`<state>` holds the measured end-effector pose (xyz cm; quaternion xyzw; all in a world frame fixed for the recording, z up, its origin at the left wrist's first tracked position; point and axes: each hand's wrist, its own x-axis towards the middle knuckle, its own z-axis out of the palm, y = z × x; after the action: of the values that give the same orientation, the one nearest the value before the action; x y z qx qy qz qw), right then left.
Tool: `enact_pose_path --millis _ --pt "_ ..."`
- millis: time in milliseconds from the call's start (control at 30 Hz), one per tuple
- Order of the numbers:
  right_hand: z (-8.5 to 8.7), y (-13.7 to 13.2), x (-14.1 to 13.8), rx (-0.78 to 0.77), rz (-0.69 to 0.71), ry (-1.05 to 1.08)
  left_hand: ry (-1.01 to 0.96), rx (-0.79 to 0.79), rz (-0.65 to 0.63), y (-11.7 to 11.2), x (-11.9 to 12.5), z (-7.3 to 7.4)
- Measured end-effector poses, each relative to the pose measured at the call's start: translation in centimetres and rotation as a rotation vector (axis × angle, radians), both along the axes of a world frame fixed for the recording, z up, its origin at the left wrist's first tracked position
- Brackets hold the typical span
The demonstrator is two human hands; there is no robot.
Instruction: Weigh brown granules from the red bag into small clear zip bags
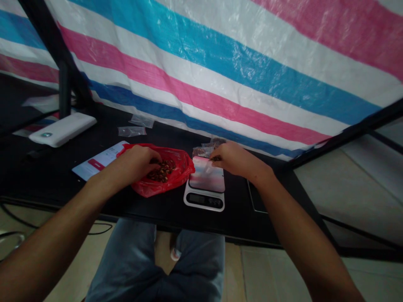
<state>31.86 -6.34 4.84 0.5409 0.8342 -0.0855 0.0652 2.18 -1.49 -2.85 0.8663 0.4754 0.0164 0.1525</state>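
My left hand [138, 161] reaches into a red plastic bag [176, 174] of small brown pieces [162, 171], fingers curled down among them. My right hand [231, 159] hovers over the far edge of a small kitchen scale [206, 184], its fingertips pinched on a small clear packet [204, 151] holding brown pieces. The scale's shiny plate reflects the striped sheet. Its display faces me at the front.
A black table [47, 180] carries a white flat device [63, 129], a white-and-red paper [99, 161] and two small clear bags [135, 126]. A pink, blue and white striped tarp [239, 63] hangs behind. A black frame post [64, 90] stands at left.
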Motion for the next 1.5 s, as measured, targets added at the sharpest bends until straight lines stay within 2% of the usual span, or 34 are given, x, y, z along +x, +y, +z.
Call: enact_pose_path --millis 167,433,933,1033,1167,1267,1400,1500 --pt "-0.8 0.2 0.3 -0.045 -0.002 -0.004 0.008 -0.019 0.0 0.1 -0.1 -0.2" --pt "0.2 0.0 -0.5 -0.061 0.016 -0.042 -0.013 -0.037 0.005 0.0 -0.1 -0.1" --pt "-0.9 0.3 0.7 -0.014 0.032 0.118 0.0 -0.012 0.005 -0.4 0.2 0.8" --pt "-1.0 0.3 1.3 -0.009 0.041 0.153 -0.014 -0.001 0.0 -0.6 0.6 1.3" --pt "-1.2 0.1 2.8 0.034 -0.037 0.366 -0.097 0.033 -0.034 -0.7 2.4 2.6" --pt "-2.3 -0.1 3.8 0.133 -0.129 0.6 -0.191 0.064 -0.102 -0.7 4.9 3.7" --pt "-4.1 -0.5 4.5 0.049 -0.129 0.707 -0.292 0.093 -0.228 -0.1 8.1 4.6" --pt "-4.9 -0.8 4.8 0.057 -0.173 0.773 -0.309 0.13 -0.271 0.2 9.8 4.7"
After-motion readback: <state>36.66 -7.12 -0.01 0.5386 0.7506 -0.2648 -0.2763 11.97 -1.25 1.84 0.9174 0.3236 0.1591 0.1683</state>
